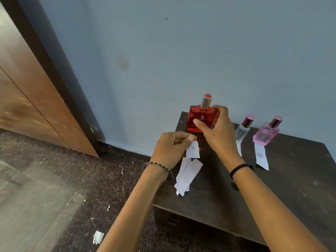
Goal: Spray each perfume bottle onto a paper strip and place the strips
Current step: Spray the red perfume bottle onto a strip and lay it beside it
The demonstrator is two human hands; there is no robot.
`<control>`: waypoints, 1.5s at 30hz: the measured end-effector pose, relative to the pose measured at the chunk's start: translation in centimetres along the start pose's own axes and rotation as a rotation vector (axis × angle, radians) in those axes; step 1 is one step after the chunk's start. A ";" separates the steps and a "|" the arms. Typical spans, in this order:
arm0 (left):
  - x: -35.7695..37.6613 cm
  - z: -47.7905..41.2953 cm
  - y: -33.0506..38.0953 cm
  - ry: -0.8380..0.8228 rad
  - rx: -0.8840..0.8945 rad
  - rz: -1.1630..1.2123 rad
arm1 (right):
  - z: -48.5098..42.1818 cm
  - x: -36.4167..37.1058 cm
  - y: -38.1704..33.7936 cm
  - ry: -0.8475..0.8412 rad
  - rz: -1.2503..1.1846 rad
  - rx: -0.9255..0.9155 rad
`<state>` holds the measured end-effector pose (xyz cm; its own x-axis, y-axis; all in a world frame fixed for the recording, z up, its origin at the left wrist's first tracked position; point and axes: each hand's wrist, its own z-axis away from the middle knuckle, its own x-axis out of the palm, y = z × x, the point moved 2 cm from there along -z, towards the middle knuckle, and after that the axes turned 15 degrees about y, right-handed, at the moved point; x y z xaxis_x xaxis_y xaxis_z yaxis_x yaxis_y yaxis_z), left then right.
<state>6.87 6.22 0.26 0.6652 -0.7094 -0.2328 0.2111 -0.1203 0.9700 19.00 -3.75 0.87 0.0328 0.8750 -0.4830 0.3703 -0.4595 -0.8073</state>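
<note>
**A:** Where is the red bottle (200,119)?

**B:** Upright at the table's (272,188) far left corner. The right hand (216,128) grasps it, thumb across the front face and fingers curled round the side. I cannot tell whether its base touches the table.

**A:** And the left hand (171,150)?

**B:** Over the table's left edge, pinching a paper strip (193,151) that has a grey smudge on it.

**A:** Any other paper?

**B:** A loose pile of strips (187,175) lies along the table's left edge, partly overhanging it.

**A:** Other bottles?

**B:** A clear bottle (242,130) and a pink bottle (266,131) stand along the table's far edge, both capped. From each base a strip runs toward the table's near side: a narrow strip (239,150) and a wider strip (261,157).
</note>
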 end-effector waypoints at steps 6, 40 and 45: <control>0.0 0.0 -0.2 -0.042 0.002 0.021 | 0.5 -0.9 -0.5 0.002 0.002 -0.065; 8.5 3.7 4.2 0.111 0.020 0.196 | 9.4 -11.8 2.8 -0.094 -0.104 0.149; 9.0 3.9 4.2 0.164 0.057 0.180 | 9.8 -12.0 2.5 -0.030 0.039 0.030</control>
<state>10.92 -3.40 2.49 0.7966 -0.6016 -0.0598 0.0414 -0.0444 0.9982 10.49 -16.91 1.31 0.0181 0.8517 -0.5237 0.3409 -0.4977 -0.7976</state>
